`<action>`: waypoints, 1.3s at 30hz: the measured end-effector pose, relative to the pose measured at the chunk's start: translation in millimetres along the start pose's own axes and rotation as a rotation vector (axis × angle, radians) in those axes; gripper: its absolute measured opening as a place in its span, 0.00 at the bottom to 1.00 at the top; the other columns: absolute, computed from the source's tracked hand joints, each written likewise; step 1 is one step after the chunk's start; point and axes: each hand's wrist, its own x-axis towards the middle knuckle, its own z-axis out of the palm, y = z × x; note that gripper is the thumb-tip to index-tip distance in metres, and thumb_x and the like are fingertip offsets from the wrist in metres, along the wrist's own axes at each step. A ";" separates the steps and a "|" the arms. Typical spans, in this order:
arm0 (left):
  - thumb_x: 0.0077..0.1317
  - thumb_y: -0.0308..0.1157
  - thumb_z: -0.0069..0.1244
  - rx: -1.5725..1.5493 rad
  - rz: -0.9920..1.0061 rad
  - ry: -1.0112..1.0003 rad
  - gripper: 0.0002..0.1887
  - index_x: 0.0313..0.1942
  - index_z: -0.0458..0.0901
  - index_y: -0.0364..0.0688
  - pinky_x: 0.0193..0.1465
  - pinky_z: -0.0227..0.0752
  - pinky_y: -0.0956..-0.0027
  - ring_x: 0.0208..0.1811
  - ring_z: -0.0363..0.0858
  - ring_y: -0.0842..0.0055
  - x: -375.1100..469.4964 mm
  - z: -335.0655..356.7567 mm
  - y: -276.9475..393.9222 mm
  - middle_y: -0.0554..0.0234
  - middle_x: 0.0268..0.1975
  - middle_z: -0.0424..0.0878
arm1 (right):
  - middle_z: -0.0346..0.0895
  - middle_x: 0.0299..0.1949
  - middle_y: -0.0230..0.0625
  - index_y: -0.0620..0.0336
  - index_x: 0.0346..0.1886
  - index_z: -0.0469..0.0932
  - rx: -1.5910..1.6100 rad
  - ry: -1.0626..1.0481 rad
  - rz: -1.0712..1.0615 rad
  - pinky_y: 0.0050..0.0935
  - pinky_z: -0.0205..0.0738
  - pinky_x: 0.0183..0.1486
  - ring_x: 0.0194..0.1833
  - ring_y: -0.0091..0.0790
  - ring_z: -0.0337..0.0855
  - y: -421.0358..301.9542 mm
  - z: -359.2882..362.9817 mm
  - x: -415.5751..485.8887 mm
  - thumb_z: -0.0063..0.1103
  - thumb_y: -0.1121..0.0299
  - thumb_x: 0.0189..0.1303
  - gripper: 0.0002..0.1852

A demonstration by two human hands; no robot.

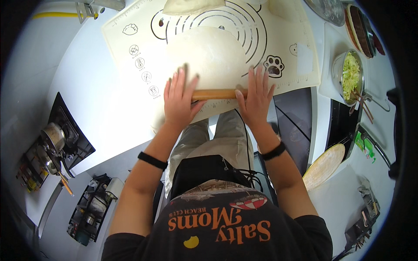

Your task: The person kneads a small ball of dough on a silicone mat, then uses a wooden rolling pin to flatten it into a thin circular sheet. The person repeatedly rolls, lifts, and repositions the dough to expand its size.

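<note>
A wooden rolling pin [214, 94] lies crosswise near the front edge of a cream silicone baking mat [120, 65]. My left hand [179, 98] rests flat over its left end, fingers spread and pointing away from me. Over the right end lies my right hand [256, 98], also flat, with its thumb along the wood. Both palms cover the pin's ends. Just beyond the pin spreads a thin, rounded sheet of pale dough [205, 55]. Another piece of dough [194, 6] sits at the mat's far edge, cut off by the picture's top.
At the right, a metal bowl [362, 76] holds shredded greens [350, 75] and chopsticks [365, 107]. A round board [325, 166] lies nearer me. Pots [54, 137] stand by the stove at the left. A clear lid or bowl [328, 9] sits at the far right.
</note>
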 end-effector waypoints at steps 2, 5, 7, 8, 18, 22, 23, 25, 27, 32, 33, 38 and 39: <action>0.64 0.39 0.68 -0.078 0.009 -0.006 0.25 0.61 0.87 0.50 0.82 0.56 0.39 0.81 0.65 0.46 -18.7 2.5 -2.9 0.47 0.81 0.67 | 0.68 0.77 0.55 0.64 0.77 0.69 0.179 0.018 0.030 0.65 0.57 0.78 0.78 0.59 0.67 2.0 -1.3 -2.5 0.63 0.57 0.73 0.34; 0.61 0.32 0.69 -0.068 -0.021 0.040 0.18 0.53 0.92 0.51 0.81 0.60 0.40 0.79 0.69 0.47 -24.7 -0.6 -12.7 0.51 0.78 0.73 | 0.76 0.71 0.53 0.64 0.71 0.75 0.637 0.071 0.082 0.53 0.71 0.71 0.69 0.56 0.78 16.6 11.9 42.3 0.71 0.62 0.68 0.31; 0.61 0.33 0.68 -0.037 -0.035 0.044 0.17 0.52 0.92 0.50 0.81 0.59 0.40 0.78 0.71 0.48 -26.3 -10.1 -20.3 0.53 0.77 0.75 | 0.80 0.66 0.51 0.64 0.66 0.78 0.810 -0.103 0.213 0.45 0.79 0.64 0.61 0.52 0.86 30.3 19.5 81.9 0.76 0.64 0.64 0.30; 0.63 0.33 0.67 -0.007 0.007 0.072 0.17 0.52 0.91 0.48 0.79 0.61 0.40 0.76 0.73 0.50 -29.5 -16.8 -24.3 0.55 0.74 0.79 | 0.83 0.63 0.50 0.63 0.64 0.79 0.732 -0.151 0.229 0.45 0.81 0.61 0.57 0.51 0.87 32.0 23.2 98.9 0.76 0.63 0.63 0.28; 0.82 0.33 0.52 -0.458 -0.611 0.252 0.18 0.64 0.72 0.33 0.56 0.75 0.69 0.49 0.78 0.75 -78.2 -38.4 -48.1 0.55 0.52 0.81 | 0.88 0.37 0.41 0.64 0.42 0.84 0.362 -0.394 0.222 0.37 0.82 0.47 0.40 0.41 0.89 26.6 9.8 135.7 0.81 0.57 0.58 0.20; 0.82 0.32 0.52 -0.618 -0.723 0.330 0.17 0.64 0.72 0.33 0.57 0.74 0.69 0.47 0.75 0.77 -71.2 -35.6 -55.1 0.59 0.51 0.80 | 0.91 0.40 0.44 0.59 0.39 0.89 0.485 -0.222 0.369 0.41 0.84 0.49 0.44 0.46 0.91 26.7 12.6 117.6 0.78 0.51 0.59 0.19; 0.82 0.32 0.52 -0.608 -0.702 0.314 0.17 0.64 0.72 0.33 0.57 0.74 0.70 0.47 0.75 0.77 -68.7 -36.1 -57.2 0.59 0.51 0.80 | 0.91 0.38 0.43 0.60 0.39 0.89 0.470 -0.240 0.377 0.41 0.84 0.48 0.42 0.46 0.91 25.7 11.9 110.9 0.78 0.52 0.59 0.20; 0.82 0.32 0.53 -0.578 -0.653 0.306 0.17 0.63 0.73 0.34 0.57 0.73 0.70 0.47 0.75 0.77 -64.0 -36.9 -60.2 0.60 0.51 0.80 | 0.91 0.34 0.42 0.62 0.40 0.89 0.412 -0.355 0.419 0.42 0.84 0.45 0.40 0.46 0.92 24.6 7.4 100.3 0.77 0.52 0.59 0.20; 0.82 0.32 0.53 -0.588 -0.645 0.290 0.17 0.63 0.73 0.34 0.57 0.73 0.70 0.47 0.75 0.77 -60.5 -38.3 -61.0 0.60 0.51 0.80 | 0.91 0.31 0.42 0.64 0.39 0.88 0.391 -0.491 0.404 0.39 0.84 0.41 0.34 0.42 0.91 22.2 1.3 92.1 0.75 0.54 0.62 0.19; 0.81 0.32 0.54 -0.602 -0.638 0.276 0.17 0.62 0.74 0.34 0.59 0.73 0.70 0.49 0.77 0.77 -53.7 -43.7 -58.7 0.60 0.51 0.82 | 0.90 0.27 0.42 0.72 0.40 0.86 0.771 -0.633 0.601 0.29 0.75 0.29 0.20 0.29 0.82 6.0 -6.1 65.6 0.70 0.56 0.69 0.21; 0.81 0.32 0.55 -0.605 -0.638 0.281 0.17 0.62 0.74 0.34 0.59 0.73 0.70 0.49 0.77 0.77 -51.9 -44.8 -58.7 0.60 0.51 0.82 | 0.90 0.28 0.43 0.71 0.40 0.86 0.835 -0.635 0.626 0.28 0.74 0.28 0.19 0.28 0.81 -1.0 -3.2 59.9 0.69 0.56 0.70 0.21; 0.80 0.31 0.55 -0.591 -0.623 0.286 0.17 0.62 0.75 0.33 0.60 0.74 0.70 0.50 0.78 0.77 -40.3 -49.8 -62.8 0.60 0.51 0.82 | 0.90 0.28 0.43 0.71 0.37 0.85 1.151 -0.539 0.714 0.29 0.76 0.26 0.19 0.29 0.83 -42.2 21.7 46.7 0.66 0.59 0.73 0.19; 0.80 0.31 0.56 -0.601 -0.612 0.291 0.17 0.62 0.76 0.33 0.59 0.75 0.69 0.49 0.79 0.77 -37.9 -51.0 -63.4 0.59 0.51 0.83 | 0.90 0.28 0.41 0.69 0.37 0.85 1.173 -0.538 0.742 0.27 0.75 0.26 0.19 0.28 0.82 -46.3 23.0 43.3 0.66 0.59 0.73 0.18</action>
